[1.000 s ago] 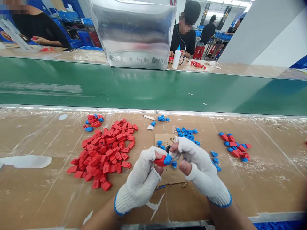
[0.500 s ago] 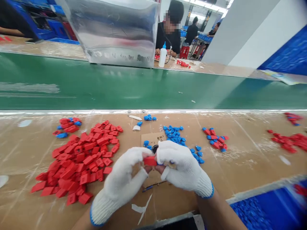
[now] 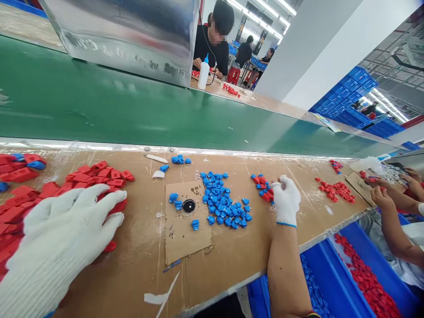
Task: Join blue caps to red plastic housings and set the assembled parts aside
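My left hand (image 3: pixel 71 225), in a white knit glove, lies over the pile of red plastic pieces (image 3: pixel 96 179) at the left. Its fingers are spread, palm down, and hide part of the pile. Out to the right, my right hand (image 3: pixel 287 201) is beside a small heap of joined red-and-blue pieces (image 3: pixel 262 187). Its fingers are curled in, and whatever they may hold is hidden. Between my hands lie loose blue pieces (image 3: pixel 218 198) and a cardboard sheet (image 3: pixel 187 247), which bears a round black-filled dish (image 3: pixel 188 206) and a few blue pieces.
A green conveyor belt (image 3: pixel 132 117) runs behind the table. Blue bins (image 3: pixel 344 274) stand below the front edge. At the right a co-worker's hands (image 3: pixel 384 198) handle red pieces. Another person sits across the belt near a white bottle (image 3: pixel 204 75).
My hands have parted: the left has gone to the red pile, the right to the red-and-blue heap. The red piece held between them is no longer visible there. The view has turned right.
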`<move>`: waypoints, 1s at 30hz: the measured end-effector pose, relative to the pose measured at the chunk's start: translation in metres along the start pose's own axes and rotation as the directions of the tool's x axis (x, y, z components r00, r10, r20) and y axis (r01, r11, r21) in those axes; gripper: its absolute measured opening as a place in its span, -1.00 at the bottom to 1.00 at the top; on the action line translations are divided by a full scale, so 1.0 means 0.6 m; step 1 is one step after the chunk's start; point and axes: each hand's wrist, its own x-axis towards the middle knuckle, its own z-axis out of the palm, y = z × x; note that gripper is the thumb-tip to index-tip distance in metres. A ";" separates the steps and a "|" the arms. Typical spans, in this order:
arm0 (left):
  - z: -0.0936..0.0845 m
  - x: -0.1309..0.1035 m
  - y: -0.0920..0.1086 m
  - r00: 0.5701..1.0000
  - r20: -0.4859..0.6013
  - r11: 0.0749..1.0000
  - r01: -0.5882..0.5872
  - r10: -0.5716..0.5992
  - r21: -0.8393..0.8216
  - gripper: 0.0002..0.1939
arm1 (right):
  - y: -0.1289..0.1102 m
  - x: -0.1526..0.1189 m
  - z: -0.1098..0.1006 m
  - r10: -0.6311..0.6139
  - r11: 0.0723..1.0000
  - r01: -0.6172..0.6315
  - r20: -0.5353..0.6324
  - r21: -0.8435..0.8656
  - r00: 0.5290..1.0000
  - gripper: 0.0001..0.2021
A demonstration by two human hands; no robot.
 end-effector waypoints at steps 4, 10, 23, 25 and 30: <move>-0.019 0.012 0.022 0.999 -0.047 0.996 0.027 -0.023 0.089 -0.38 | -0.023 0.000 -0.031 -0.086 0.996 0.086 -0.110 -0.001 0.990 -0.51; -0.043 0.017 0.047 0.998 0.050 0.991 0.036 -0.043 0.127 -0.37 | -0.116 -0.020 -0.019 -0.457 0.866 0.499 0.381 -0.016 0.804 -0.86; -0.042 0.009 0.040 0.995 -0.016 0.993 -0.102 0.103 0.058 -0.64 | -0.179 -0.020 0.097 -0.564 0.733 0.673 0.641 0.100 0.520 -0.70; -0.038 0.005 0.038 0.993 -0.046 0.994 -0.104 0.106 0.042 -0.69 | -0.171 -0.029 0.081 -0.572 0.773 0.621 0.572 0.133 0.588 -0.64; -0.029 0.003 0.038 0.990 -0.088 0.993 -0.109 0.106 -0.036 -0.75 | -0.195 -0.071 0.029 -0.480 0.810 0.231 0.381 0.540 0.791 -0.81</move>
